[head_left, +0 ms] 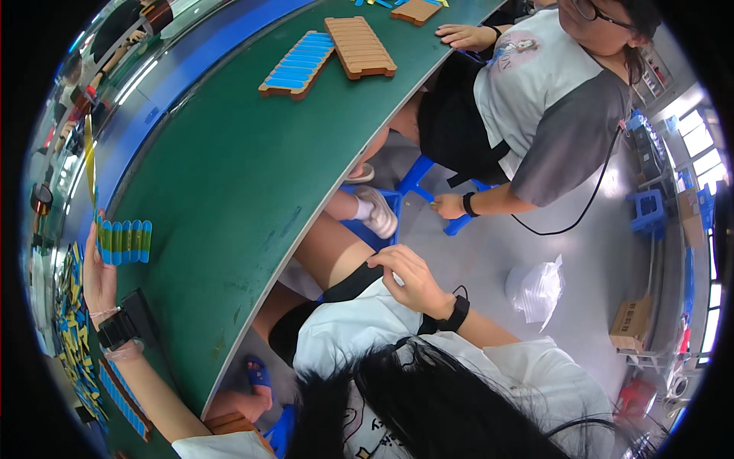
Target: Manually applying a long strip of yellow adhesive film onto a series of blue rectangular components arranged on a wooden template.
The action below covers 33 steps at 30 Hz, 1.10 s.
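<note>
My left hand (pixel 99 275) is at the far left of the green table. Its fingers are closed on the end of a strip of blue rounded sticks (pixel 126 242) set side by side, with a yellow-green band across them. A yellow tape (pixel 90 164) rises above that hand; whether it joins the strip I cannot tell. My right hand (pixel 413 279) hovers over my lap, away from the table, fingers loosely bent and apart, with nothing seen in it. Beyond my left wrist lies a heap of blue and yellow pieces (pixel 73 329).
On the green table (pixel 222 153) lie a grooved brown tray (pixel 359 47) and another tray filled with blue sticks (pixel 300 65). A black box-like object (pixel 139 317) stands beside my left wrist. A co-worker (pixel 535 99) sits to the right, one hand on the table edge.
</note>
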Motion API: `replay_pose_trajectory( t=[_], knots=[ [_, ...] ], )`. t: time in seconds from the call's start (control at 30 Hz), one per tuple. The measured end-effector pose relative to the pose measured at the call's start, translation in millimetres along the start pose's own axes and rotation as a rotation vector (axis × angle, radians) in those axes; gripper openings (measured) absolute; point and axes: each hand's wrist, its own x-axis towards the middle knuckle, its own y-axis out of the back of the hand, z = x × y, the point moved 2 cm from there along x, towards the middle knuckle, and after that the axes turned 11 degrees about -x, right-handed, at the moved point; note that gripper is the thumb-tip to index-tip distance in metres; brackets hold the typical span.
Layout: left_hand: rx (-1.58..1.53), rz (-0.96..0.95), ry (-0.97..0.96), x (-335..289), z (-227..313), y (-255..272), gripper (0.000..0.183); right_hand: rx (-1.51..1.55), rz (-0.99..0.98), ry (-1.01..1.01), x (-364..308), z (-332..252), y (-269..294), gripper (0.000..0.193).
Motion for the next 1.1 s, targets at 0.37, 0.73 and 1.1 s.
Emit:
replay_pose_trajectory(
  t=[0.37,0.73,1.1],
  knots=[
    [0.014,0.005,0.081,-11,-5,3,0.04,0.062,-0.306,0.082,17,-5,-39,0.037],
    [0.027,0.086,0.049,-17,-4,-4,0.039,0.136,-0.333,0.037,24,4,-51,0.031],
    [-0.043,0.028,0.052,-13,1,14,0.034,0.184,-0.322,0.03,24,6,-51,0.036]
  ],
)
